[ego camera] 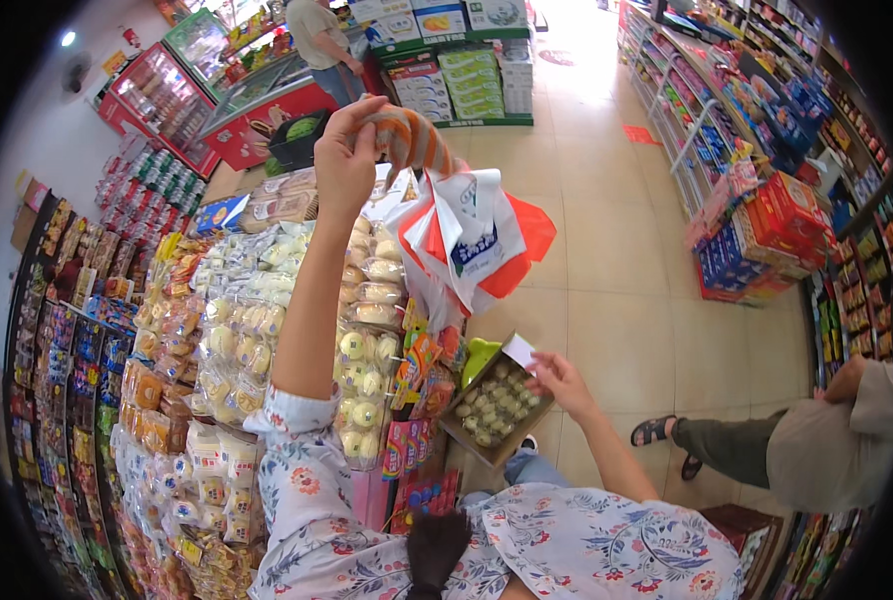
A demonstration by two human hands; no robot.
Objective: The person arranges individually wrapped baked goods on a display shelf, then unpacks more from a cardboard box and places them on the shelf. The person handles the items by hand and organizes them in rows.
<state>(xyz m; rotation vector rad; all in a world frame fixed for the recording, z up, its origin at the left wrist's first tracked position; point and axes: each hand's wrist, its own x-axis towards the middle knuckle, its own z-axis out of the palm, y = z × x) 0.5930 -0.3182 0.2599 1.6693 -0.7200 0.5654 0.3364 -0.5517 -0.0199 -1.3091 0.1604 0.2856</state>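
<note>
Raised over the packed-food display, my left hand (pixel 349 146) pinches an orange-and-grey striped cloth-like strip (pixel 416 139). The strip curves down to the right and meets a bunch of white and red plastic bags (pixel 476 240), which bears printing; how the two join is hidden. Lower down, my right hand (pixel 563 382) is beside an open cardboard box (pixel 446 427) of small pale green wrapped items (pixel 495 409). Its fingertips overlap the edge of a white card (pixel 519 349) at the box's corner, and whether they grip it is unclear.
Packaged buns and cakes (pixel 356 367) fill the display at my left. A green object (pixel 480 360) stands behind the box. A person in dark sandals (pixel 814 442) is at right, another person (pixel 323 45) by the freezer (pixel 266 105). Stacked gift boxes (pixel 761 232) border the tiled aisle (pixel 604 315).
</note>
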